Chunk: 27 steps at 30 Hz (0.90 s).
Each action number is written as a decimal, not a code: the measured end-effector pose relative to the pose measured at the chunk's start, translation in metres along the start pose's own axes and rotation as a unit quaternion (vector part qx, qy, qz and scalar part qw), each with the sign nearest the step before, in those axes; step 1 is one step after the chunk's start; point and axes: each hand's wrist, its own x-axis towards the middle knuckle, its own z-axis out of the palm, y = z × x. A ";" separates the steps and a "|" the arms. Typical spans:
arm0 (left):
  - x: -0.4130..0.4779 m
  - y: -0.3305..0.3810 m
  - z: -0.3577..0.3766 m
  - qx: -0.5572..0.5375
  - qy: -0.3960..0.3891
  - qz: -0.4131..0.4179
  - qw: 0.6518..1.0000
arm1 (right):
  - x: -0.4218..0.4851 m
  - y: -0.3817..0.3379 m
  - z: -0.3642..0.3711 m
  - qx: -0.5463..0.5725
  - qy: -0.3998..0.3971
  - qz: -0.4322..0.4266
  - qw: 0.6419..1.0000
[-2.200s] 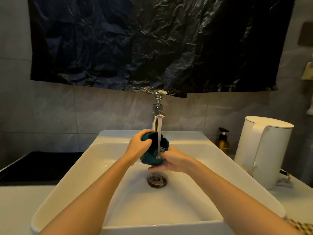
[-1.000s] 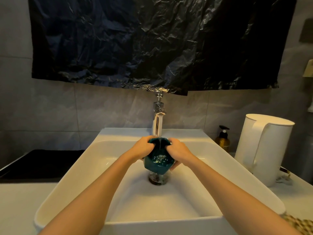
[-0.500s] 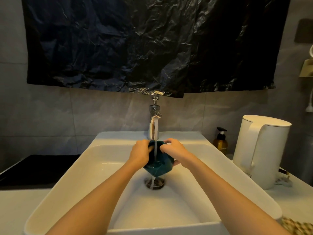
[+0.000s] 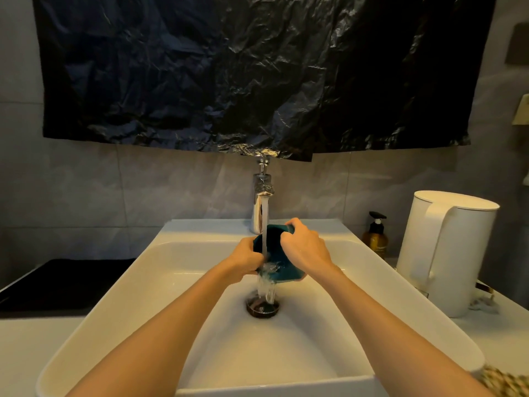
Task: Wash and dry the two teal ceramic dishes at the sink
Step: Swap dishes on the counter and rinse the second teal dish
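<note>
Gripping the teal dish [image 4: 282, 267] between left hand [image 4: 246, 260] and right hand [image 4: 305, 247], both curled round its rim, we note it under the tap [image 4: 262, 207] — water [image 4: 264, 224] spilling into the sink [image 4: 372, 282].

Dim, warm light — edges warped.

The sink [image 4: 160, 282] has room in its near half. The tap [image 4: 261, 202] and dish [image 4: 282, 265] block the back; a kettle [image 4: 458, 253] and soap bottle [image 4: 375, 239] crowd the right.
</note>
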 end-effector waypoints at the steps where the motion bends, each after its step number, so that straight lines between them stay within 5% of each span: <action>1: 0.000 -0.002 0.001 0.048 0.023 0.018 0.998 | 0.000 0.001 -0.001 0.000 -0.012 0.003 1.000; 5: 0.000 -0.003 0.002 0.177 0.112 0.052 0.977 | 0.006 0.004 -0.003 -0.010 -0.043 0.011 0.999; 10: -0.007 0.002 0.006 0.193 0.090 0.015 0.977 | 0.006 0.007 0.001 -0.030 -0.058 0.010 0.998; 14: -0.007 0.002 0.020 -0.015 0.095 -0.018 0.995 | 0.006 0.010 0.000 0.039 -0.003 0.040 0.998; 19: -0.013 0.015 0.024 -0.304 0.038 -0.170 0.936 | 0.008 0.009 0.008 0.183 0.055 0.068 0.979; 22: -0.013 0.013 0.014 -0.311 0.045 -0.167 0.935 | 0.007 0.007 0.015 0.297 0.009 0.066 0.953; 27: -0.007 0.010 0.004 -0.167 0.167 -0.134 0.962 | 0.002 0.003 0.021 0.413 -0.138 0.119 0.892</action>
